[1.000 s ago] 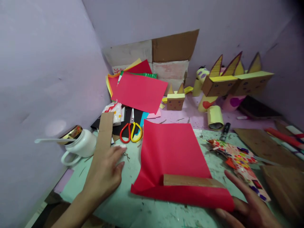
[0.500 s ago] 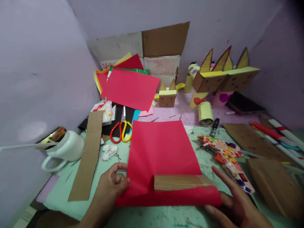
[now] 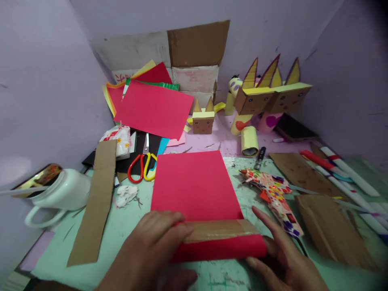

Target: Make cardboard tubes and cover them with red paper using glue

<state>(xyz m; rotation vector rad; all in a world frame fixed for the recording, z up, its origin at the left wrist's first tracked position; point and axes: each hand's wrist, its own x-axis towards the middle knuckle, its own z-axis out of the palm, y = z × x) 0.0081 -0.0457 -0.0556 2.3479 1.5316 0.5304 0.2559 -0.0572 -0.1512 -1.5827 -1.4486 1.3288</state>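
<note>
A sheet of red paper (image 3: 194,186) lies in front of me, its near edge folded up against a long brown cardboard piece (image 3: 221,230) with a shiny, tape-like surface. My left hand (image 3: 151,242) grips the left end of the cardboard piece, fingers over the top and thumb low in front; it hides that end. At the right end, my right hand (image 3: 281,252) holds the folded red edge between thumb and bent fingers, its index finger stretched out above. A glue gun (image 3: 274,194) wrapped in flowered covering lies just beyond my right hand.
To the left are a cardboard strip (image 3: 95,202), a white mug (image 3: 68,190), crumpled tissue (image 3: 126,195) and scissors (image 3: 142,165). Behind are more coloured sheets (image 3: 154,107) and cardboard animal figures (image 3: 254,101). Cardboard pieces (image 3: 333,230) and markers (image 3: 348,173) lie at the right.
My left hand has moved right, from the paper's left edge onto the cardboard piece's left end. My right hand keeps its hold at the right end. The whole view has shifted slightly.
</note>
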